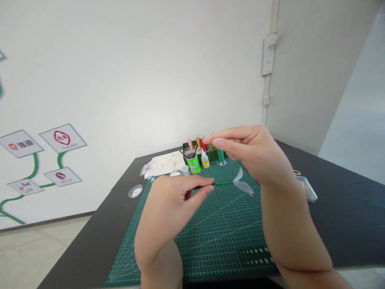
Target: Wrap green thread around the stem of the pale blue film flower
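Left hand: in the head view, this hand [173,204] is above the cutting mat [216,224], thumb and forefinger pinched on one green stem [222,183].
Green stem: over the mat, running out rightward from the fingertips; a short dark length shows on the palm side.
Petals: two translucent petals [244,187] at the stem's free end, over the mat, clear of the fingers.
Right hand: one hand [255,150] raised over the mat's far right part, fingertips drawn together; whether anything thin sits between them, I cannot tell.
Spools: at least four in one green box [214,155] at the mat's far edge, plus one green spool [221,156] upright on the mat before it.
Can: one green can [194,165] with dark-handled tools, at the mat's far end.
Bottle: one small bottle [205,161], yellow-labelled, upright on the mat beside the can.
Dish: one round dish [130,194] with white pieces, left of the mat.
Case: one clear case [309,188], right of the mat.
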Demonstrator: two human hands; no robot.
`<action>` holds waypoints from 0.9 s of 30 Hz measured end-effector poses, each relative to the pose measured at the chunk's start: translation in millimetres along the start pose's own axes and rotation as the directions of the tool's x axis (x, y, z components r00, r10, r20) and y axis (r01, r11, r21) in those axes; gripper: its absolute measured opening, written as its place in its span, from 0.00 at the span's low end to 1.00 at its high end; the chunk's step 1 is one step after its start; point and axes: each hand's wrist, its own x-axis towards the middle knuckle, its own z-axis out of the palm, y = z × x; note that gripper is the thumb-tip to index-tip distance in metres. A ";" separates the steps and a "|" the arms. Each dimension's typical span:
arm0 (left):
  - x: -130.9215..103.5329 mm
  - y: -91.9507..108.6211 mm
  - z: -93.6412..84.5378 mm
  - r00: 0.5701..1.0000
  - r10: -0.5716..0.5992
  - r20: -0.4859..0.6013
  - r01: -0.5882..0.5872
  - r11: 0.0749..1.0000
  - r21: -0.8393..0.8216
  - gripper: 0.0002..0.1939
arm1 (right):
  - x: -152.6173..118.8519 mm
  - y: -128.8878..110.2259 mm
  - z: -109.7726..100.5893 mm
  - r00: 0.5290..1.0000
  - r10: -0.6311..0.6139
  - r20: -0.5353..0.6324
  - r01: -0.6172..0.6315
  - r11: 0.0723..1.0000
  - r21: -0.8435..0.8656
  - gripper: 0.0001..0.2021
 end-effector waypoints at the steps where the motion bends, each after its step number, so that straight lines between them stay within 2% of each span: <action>1: -0.2 0.9 -0.3 1.000 0.008 -0.007 -0.008 1.000 0.002 0.07 | 1.7 2.7 -1.3 1.000 0.001 0.007 -0.001 1.000 -0.007 0.04; 9: -5.0 8.3 -4.4 0.995 0.081 -0.061 -0.080 0.997 0.024 0.05 | 9.4 14.7 -2.4 0.994 0.050 0.101 -0.047 0.998 -0.032 0.06; 14: -10.4 12.0 -7.2 0.972 0.075 -0.225 -0.069 0.997 0.033 0.05 | 10.6 17.1 -2.8 0.988 0.089 0.124 -0.081 0.994 -0.067 0.09; 17: -12.8 12.5 -6.6 0.911 0.036 -0.410 -0.019 0.999 0.047 0.05 | 10.3 16.1 -2.9 0.980 0.116 0.163 -0.100 0.990 -0.102 0.10; 20: -10.7 11.1 -2.6 0.798 0.001 -0.603 0.031 0.999 0.043 0.08 | 8.7 12.3 -1.7 0.973 0.103 0.206 -0.069 0.984 -0.166 0.11; 22: -7.2 9.3 0.9 0.736 -0.022 -0.676 0.031 1.000 0.001 0.13 | 7.2 8.8 -0.6 0.966 0.088 0.242 -0.030 0.972 -0.233 0.10; 24: -4.0 7.0 3.8 0.705 -0.028 -0.708 0.004 0.999 -0.035 0.17 | 6.1 5.5 0.2 0.954 0.086 0.287 0.003 0.955 -0.297 0.11; 27: -2.1 4.1 5.9 0.713 0.006 -0.701 -0.012 1.000 -0.004 0.14 | 4.7 1.6 0.3 0.930 0.086 0.357 0.048 0.936 -0.348 0.12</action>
